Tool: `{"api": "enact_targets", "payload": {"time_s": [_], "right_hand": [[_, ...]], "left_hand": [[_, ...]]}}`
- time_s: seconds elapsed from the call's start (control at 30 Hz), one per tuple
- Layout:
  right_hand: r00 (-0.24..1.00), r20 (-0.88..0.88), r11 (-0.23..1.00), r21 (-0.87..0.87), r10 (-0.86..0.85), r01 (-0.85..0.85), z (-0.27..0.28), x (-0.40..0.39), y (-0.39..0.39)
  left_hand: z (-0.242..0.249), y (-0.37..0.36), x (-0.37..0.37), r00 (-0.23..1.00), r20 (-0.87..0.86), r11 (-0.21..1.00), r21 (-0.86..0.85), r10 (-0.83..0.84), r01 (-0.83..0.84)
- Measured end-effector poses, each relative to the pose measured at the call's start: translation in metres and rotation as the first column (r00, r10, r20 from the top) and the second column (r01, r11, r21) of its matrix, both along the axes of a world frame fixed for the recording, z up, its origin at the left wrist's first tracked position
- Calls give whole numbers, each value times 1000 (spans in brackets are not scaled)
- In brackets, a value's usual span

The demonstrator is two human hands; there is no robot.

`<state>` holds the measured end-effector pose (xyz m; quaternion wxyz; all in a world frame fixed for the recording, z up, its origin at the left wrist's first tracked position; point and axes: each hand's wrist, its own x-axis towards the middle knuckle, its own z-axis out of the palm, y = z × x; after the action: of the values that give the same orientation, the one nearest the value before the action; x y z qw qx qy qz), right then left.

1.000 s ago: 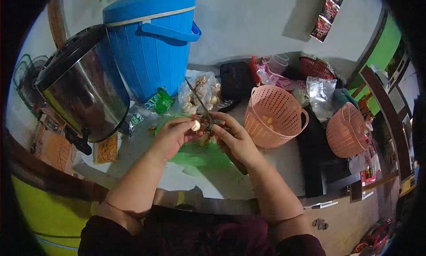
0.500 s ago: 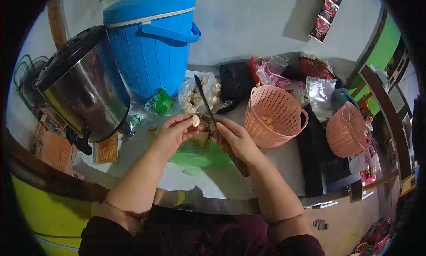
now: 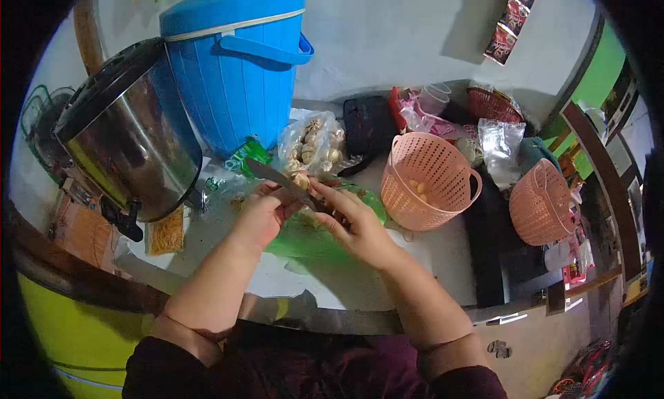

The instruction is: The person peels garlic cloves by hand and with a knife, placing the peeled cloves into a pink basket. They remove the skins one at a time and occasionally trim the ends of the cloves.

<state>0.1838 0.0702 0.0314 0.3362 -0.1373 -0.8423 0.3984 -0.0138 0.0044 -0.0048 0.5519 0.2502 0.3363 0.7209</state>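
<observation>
My left hand [image 3: 261, 215] is closed on a pale garlic clove [image 3: 301, 182], partly covered by fingers and blade. My right hand [image 3: 356, 226] grips a knife [image 3: 271, 176], whose dark blade now slants up to the left across the clove. Both hands meet over a green plastic bag [image 3: 297, 243] spread on the white tabletop. Just behind them lies a clear bag of garlic bulbs [image 3: 315, 144]. To the right stands a pink perforated basket [image 3: 408, 209] with a few peeled cloves [image 3: 418, 186] at its bottom.
A large blue lidded bucket [image 3: 232, 87] and a steel pot [image 3: 131, 136] stand at the back left. A black pouch [image 3: 368, 125] and a dark red basket [image 3: 494, 106] sit along the wall. Another pink basket [image 3: 539, 205] is at far right. A packet [image 3: 166, 231] lies near the pot.
The knife has swung from upright to a leftward slant and come to the clove. My right hand has moved left against my left hand, which has turned inward.
</observation>
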Motion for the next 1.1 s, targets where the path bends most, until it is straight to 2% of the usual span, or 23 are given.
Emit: {"api": "enact_targets", "payload": {"time_s": [0.03,0.07,0.27,0.37,0.47,0.6,0.7,0.83,0.93,1.03,1.1], "right_hand": [[999,-35,996,87,-17,20,1,-2,-1],[998,52,997,72,-46,42,4,1,-3],[985,143,991,101,-101,87,10,3,-4],[989,118,994,67,-89,82,10,3,-4],[1000,5,999,42,-26,26,3,1,1],[999,-15,957,-285,46,-48,-3,-1,0],[995,-29,804,-587,93,-93,3,2,-2],[996,-77,718,-691,45,-86,7,1,-3],[994,-105,691,-717,22,-91,2,3,5],[994,-112,693,-716,-2,-79,0,3,5],[994,-110,737,-672,-3,-72,0,3,6]], "left_hand": [[1,0,2,1000,3,1000,-13,15,-15],[3,-2,3,1000,-22,1000,13,-13,13],[-1,1,0,995,-79,996,52,-62,66],[-10,4,-4,998,-44,997,57,-51,53],[-2,1,-1,999,-32,999,31,-44,45],[3,-3,1,998,-14,994,95,-54,55],[-4,2,-3,998,10,995,83,-65,64],[11,-2,2,995,-74,996,52,-64,68],[4,2,1,984,-166,998,-14,-67,65],[5,0,3,981,-182,997,-29,-72,68],[5,1,4,977,-207,998,-23,-55,52]]}}
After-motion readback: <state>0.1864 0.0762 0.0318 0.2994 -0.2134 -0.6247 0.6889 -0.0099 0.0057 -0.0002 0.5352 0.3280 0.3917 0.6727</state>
